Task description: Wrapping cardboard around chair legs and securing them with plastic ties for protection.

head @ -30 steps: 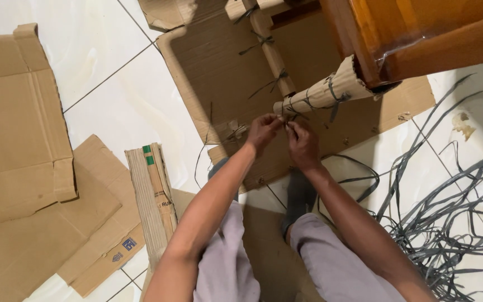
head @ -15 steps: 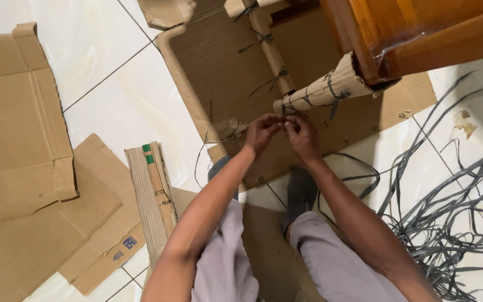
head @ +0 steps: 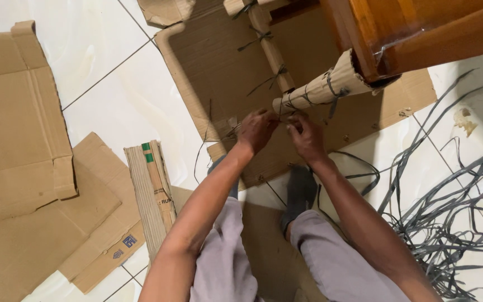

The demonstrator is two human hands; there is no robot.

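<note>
A: Hands first. How open, holding what?

B: Left hand (head: pixel 257 130) is curled, fingers pinched in at the tips, knuckles up. Right hand (head: pixel 307 136) is the same, pinched. Both nip a thin grey strap (head: pixel 284 116) right at the near end of the corrugated cardboard roll (head: pixel 315 89). The fingertips of the two hands are almost touching each other.

A: Strap clearly gripped?

B: A short bit of it shows between the fingertips. The exact grip is hidden by the fingers, but both hands are closed on it, not loose.

A: The roll?

B: Tan ribbed cardboard wrapped round a leg of the wooden furniture piece (head: pixel 415 33). It slants up and to the right from the hands and is bound by grey strap loops along its length. Its far end flares open where it meets the glossy brown wood.

A: Around the hands?

B: Under them lies a flat cardboard sheet (head: pixel 213 67). Just beyond the left hand a second wrapped bar (head: pixel 272 53) runs away, tied with grey knots. Well right of the right hand, a tangle of loose grey strapping (head: pixel 454 207) lies on the white tile floor (head: pixel 129 95). Left of the left arm lies a folded cardboard strip (head: pixel 151 190), and more flattened boxes (head: pixel 18 128) lie farther left.

A: Body?

B: Grey trousers and a dark sock (head: pixel 300 193) below the wrists.
</note>
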